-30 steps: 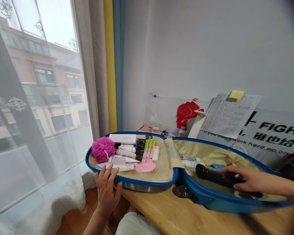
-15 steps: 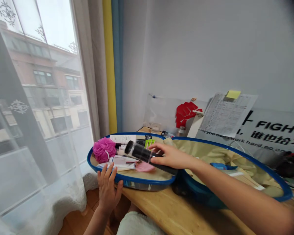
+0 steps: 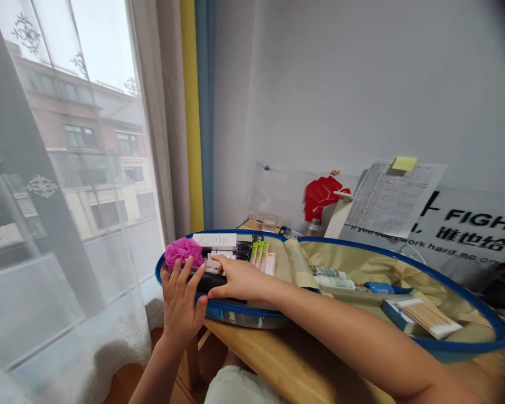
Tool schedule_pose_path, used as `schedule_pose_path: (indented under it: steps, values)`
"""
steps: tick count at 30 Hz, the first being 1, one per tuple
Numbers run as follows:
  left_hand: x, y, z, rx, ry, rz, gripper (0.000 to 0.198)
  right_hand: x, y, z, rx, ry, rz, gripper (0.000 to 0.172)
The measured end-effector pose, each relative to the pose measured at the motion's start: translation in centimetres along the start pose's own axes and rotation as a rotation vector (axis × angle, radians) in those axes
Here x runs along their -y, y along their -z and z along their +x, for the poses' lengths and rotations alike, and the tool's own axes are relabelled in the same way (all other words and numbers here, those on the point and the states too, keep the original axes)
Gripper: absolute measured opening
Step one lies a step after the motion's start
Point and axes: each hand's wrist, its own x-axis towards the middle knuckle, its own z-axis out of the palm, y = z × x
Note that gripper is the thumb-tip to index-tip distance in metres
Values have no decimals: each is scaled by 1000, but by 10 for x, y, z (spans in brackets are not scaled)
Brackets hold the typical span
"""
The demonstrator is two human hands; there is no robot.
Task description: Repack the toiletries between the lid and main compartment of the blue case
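An open, blue-rimmed zip case [image 3: 252, 310] lies spread on the table. Low in its left half is a black cylindrical bottle [image 3: 208, 280], with my right hand [image 3: 240, 278] closed around its right end. My left hand [image 3: 183, 300] is over the near left rim, fingers spread, its fingertips at the bottle's left part; whether they press on it I cannot tell. Behind the hands sit a pink bath puff [image 3: 182, 252], white boxes [image 3: 216, 242], dark items and green-and-pink packs [image 3: 260, 254]. My hands hide part of the left half's contents.
The case's right half holds white tubes [image 3: 334, 281], a blue tube [image 3: 385, 288] and cotton swabs [image 3: 429, 315] with a blue box. The wooden table edge [image 3: 261, 348] runs in front. A sheer curtain [image 3: 79, 252] hangs left; a lettered sheet and papers [image 3: 395, 196] lean at the wall.
My right hand has moved left and down with the black bottle, laying it along the near left side of the case. The left hand's fingers have come up over the rim.
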Motion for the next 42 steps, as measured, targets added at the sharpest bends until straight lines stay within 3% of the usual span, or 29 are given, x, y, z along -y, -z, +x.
schedule_pose_path:
  steps: [6,10,14,18,20,22,25,30,38,42]
  values:
    - [10,1,14,239,-93,5,48,-3,-5,-3,-1,-61,92,109]
    - [8,0,7,235,-73,6,44,-2,-4,-10,26,-66,111,109]
    - [5,-1,0,197,-57,13,42,-13,10,-22,1,-23,164,93]
    - [3,-4,-5,142,-16,28,38,-58,53,-40,-202,-119,261,62]
    - [3,-7,-8,107,8,18,37,-94,80,-54,-327,-213,191,51]
    - [4,-10,-12,84,23,-2,38,-133,103,-73,-364,-333,49,46]
    - [5,-15,-17,48,32,-20,38,-185,119,-104,-227,-472,-120,44]
    - [7,-21,-20,-11,17,-15,37,-239,108,-139,11,-549,-289,30]
    - [6,-22,-18,-40,5,-9,37,-271,79,-117,203,-535,-454,54]
    - [6,-22,-19,-25,7,-3,37,-277,72,-105,221,-487,-452,48]
